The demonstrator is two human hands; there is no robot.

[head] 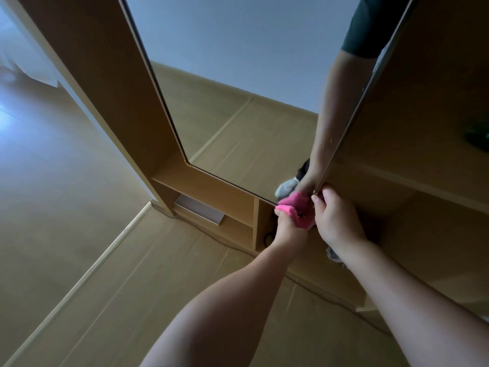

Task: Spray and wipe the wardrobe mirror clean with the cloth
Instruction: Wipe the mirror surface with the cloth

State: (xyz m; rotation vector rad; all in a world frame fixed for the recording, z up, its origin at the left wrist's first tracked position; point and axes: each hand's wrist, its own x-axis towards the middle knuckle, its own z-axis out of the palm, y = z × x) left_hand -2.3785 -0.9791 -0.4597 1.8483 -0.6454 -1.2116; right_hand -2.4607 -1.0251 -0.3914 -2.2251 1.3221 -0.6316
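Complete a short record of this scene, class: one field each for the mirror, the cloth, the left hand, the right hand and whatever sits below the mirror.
mirror: tall wardrobe panel, reflecting wall, floor and the person's arm
pink cloth: bunched at the mirror's bottom right corner
left hand: grips the pink cloth at that corner
right hand: fingers curled at the mirror's right edge, beside the cloth; what its grip holds is unclear
shelves: open wooden compartments below the mirror
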